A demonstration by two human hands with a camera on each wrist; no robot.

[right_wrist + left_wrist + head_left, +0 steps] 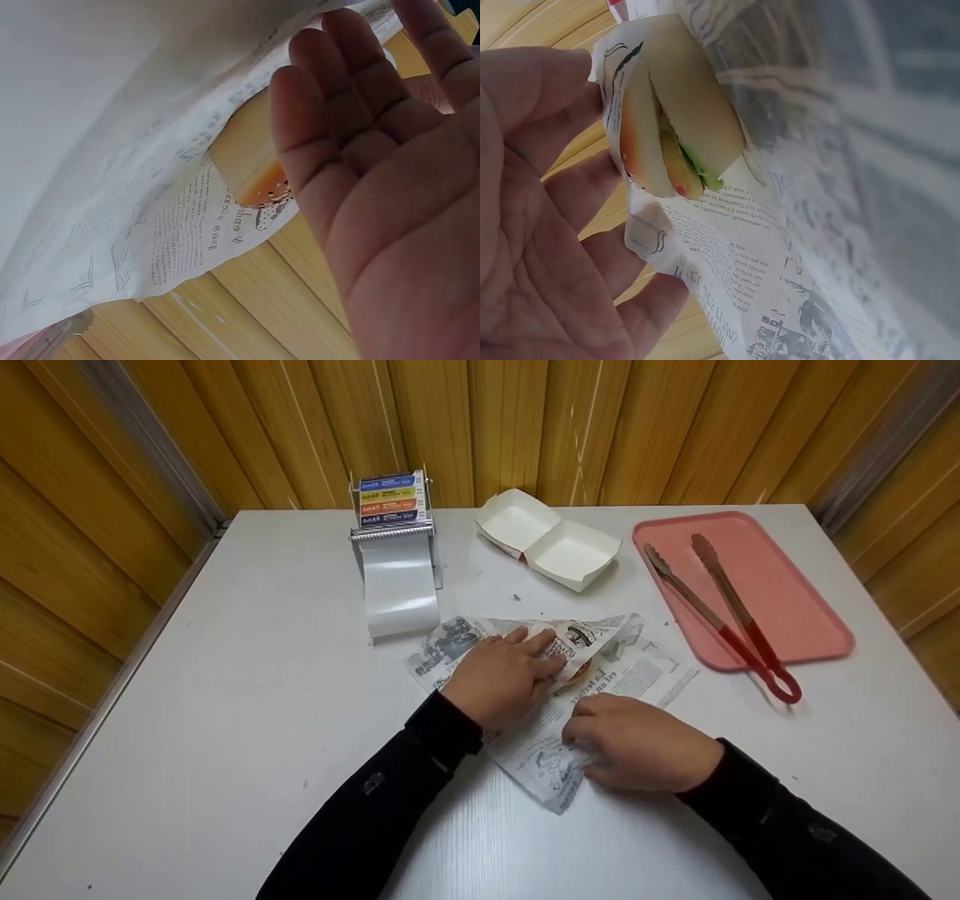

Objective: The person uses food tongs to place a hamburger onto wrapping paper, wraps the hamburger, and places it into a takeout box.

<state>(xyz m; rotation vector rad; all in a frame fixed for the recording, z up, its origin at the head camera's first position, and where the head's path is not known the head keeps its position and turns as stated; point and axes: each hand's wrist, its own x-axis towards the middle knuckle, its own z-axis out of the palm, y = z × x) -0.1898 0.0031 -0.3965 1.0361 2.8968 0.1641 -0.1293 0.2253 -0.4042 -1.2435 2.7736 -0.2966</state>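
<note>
A sheet of printed, newspaper-style wrapping paper [525, 750] lies on the table, folded partly over a hamburger [694, 97]. The bun is split, with lettuce and a yellowish filling showing in the left wrist view. Sesame seeds dot its crust in the right wrist view, while the head view gives only an orange sliver. My left hand [506, 679] rests on the folded paper, its fingers fairly straight against the bun's wrapped side. Beside the paper's near right part is my right hand [637, 742]; its relaxed fingers [304, 112] lie close by the bun. Whether they touch the paper cannot be told.
An opened white carton [574, 555] stands behind the paper. To its left is a metal dispenser [394, 532] with a wide glossy strip and colored labels. Red-handled tongs [739, 615] lie across a pink tray [802, 615] at right. Wood-patterned walls border the white table [225, 697].
</note>
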